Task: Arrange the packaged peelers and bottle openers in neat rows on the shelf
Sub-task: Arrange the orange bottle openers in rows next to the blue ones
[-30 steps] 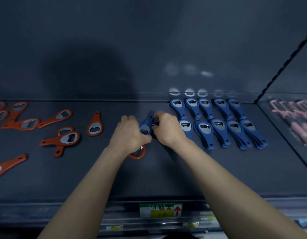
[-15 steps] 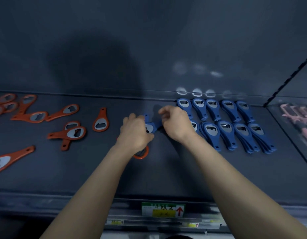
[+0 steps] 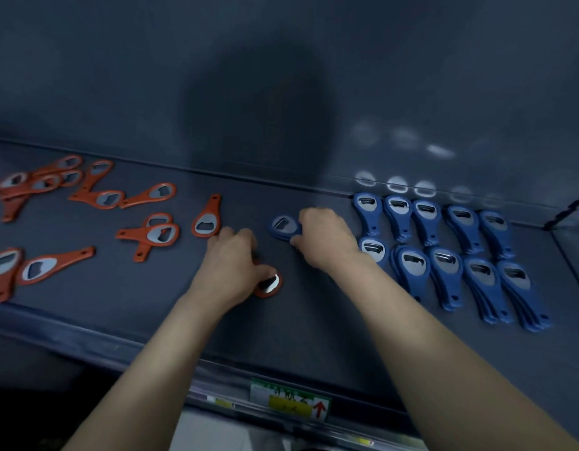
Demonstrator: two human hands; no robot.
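Since a second ago, hands have parted: right hand [image 3: 324,242] pinches a blue opener [image 3: 283,226] left of the blue rows [image 3: 450,252] (likely extending them); left hand [image 3: 231,268] curls over an orange opener [image 3: 268,284].

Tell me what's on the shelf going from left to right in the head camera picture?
Scattered orange bottle openers → left hand on an orange opener → right hand holding a blue opener → neat rows of blue bottle openers.

Dark shelf [image 3: 125,307] bears orange openers [image 3: 158,234], seemingly stacked blue openers [image 3: 447,265].
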